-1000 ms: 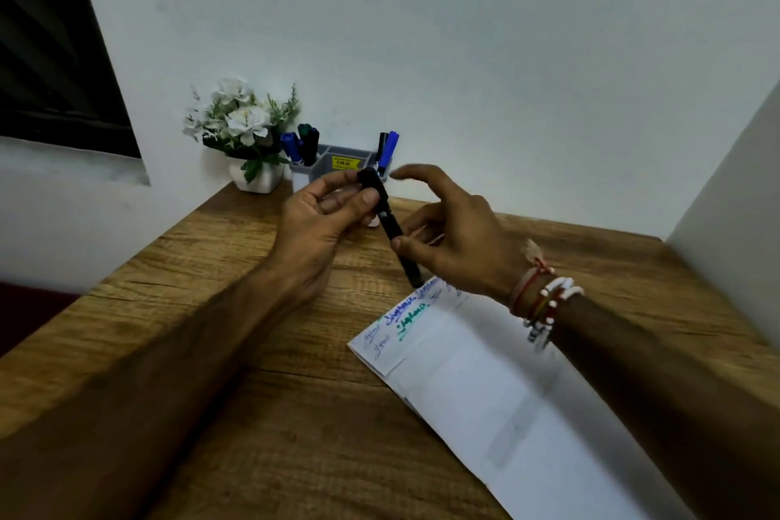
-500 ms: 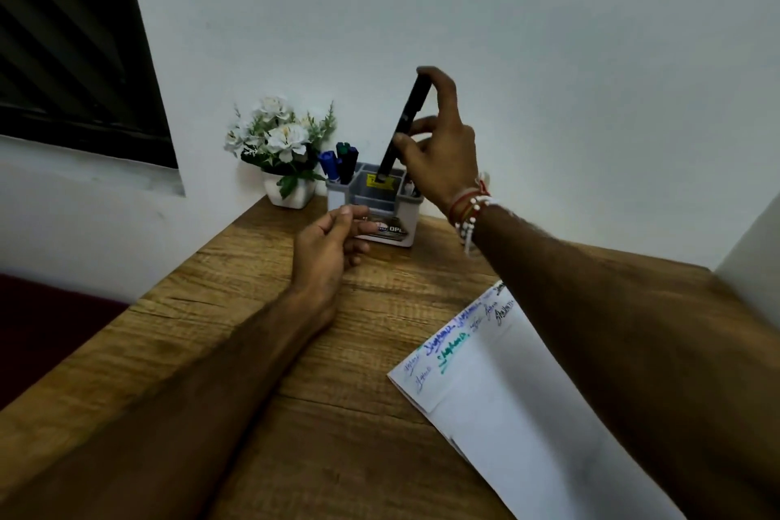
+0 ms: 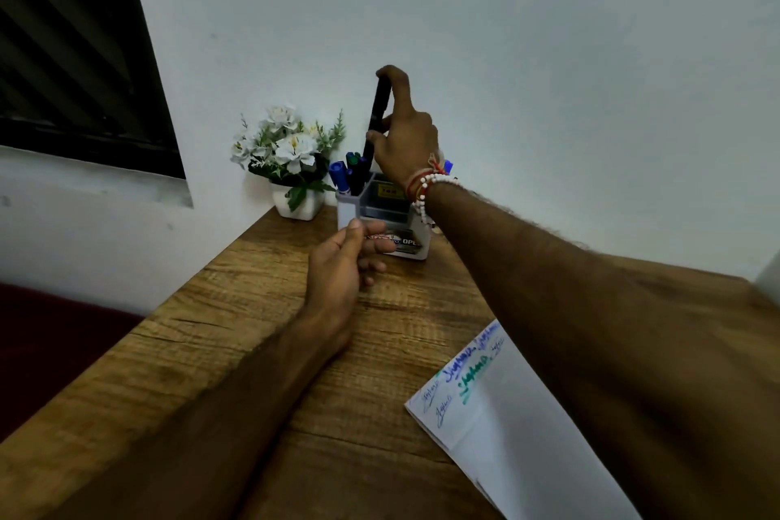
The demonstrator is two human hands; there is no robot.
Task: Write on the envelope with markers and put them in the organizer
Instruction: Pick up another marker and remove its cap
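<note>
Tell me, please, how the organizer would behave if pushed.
Likely light: the organizer is small, thin-walled plastic, so it may slide on the smooth table. Tall markers standing in one corner compartment could make it tip.

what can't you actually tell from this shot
Head view only:
- Lower end of the black marker: hidden behind the other markers and the wall of the organizer, so its compartment is unclear.
- Organizer label: partly covered by the left hand.
- Writing on the envelope: too small to read; the right forearm and bottom edge cut the envelope off.
</note>
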